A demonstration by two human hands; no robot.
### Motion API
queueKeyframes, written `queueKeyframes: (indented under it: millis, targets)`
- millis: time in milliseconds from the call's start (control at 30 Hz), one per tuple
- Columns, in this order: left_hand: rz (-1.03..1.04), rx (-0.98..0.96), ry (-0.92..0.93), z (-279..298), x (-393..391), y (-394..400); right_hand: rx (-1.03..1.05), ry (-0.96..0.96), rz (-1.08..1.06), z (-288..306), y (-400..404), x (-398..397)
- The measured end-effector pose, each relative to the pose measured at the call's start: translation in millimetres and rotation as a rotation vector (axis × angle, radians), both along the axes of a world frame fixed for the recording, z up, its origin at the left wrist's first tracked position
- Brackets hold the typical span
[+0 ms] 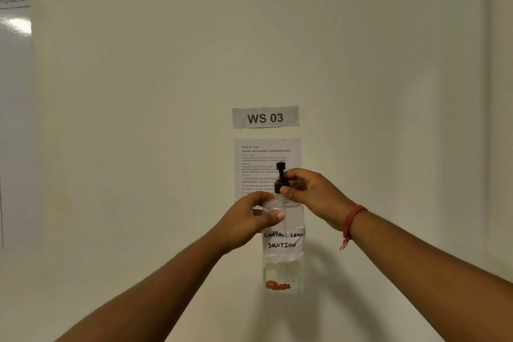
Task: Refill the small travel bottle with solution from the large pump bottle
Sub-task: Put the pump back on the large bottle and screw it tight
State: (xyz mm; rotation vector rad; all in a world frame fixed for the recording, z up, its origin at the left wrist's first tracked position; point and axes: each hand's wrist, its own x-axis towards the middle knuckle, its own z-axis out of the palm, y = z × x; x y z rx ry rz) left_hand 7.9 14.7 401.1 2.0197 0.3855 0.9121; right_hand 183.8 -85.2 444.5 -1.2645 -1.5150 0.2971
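Note:
A tall clear pump bottle (283, 255) is held up in front of a wall, upright, with a white label reading "contact lens solution" and a little liquid in its lower part. My left hand (249, 222) grips the bottle's shoulder from the left, thumb across the front. My right hand (311, 191) pinches the black pump collar (281, 185) at the neck with thumb and fingers; the black pump head rises above. A red thread band circles my right wrist. No small travel bottle is in view.
Behind the bottle, a paper sign "WS 03" (265, 117) and a printed task sheet (266, 155) are taped to the pale wall. A whiteboard edge (15, 119) shows at far left. No table surface is visible.

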Motion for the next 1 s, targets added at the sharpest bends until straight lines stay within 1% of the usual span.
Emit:
queueKeyframes:
  millis: [200,500,767,1000]
  targets:
    - [-0.017,0.012,0.011,0,2,-2,0.024,0.01,-0.035,-1,3,-1]
    - [0.009,0.019,0.007,4,1,-2,0.005,0.048,0.061,0,-3,6]
    - [0.013,0.025,0.021,5,1,-6,0.071,0.039,0.004,5,-1,3]
    - [0.012,0.028,0.015,6,0,-6,0.038,0.049,0.082,5,-8,2]
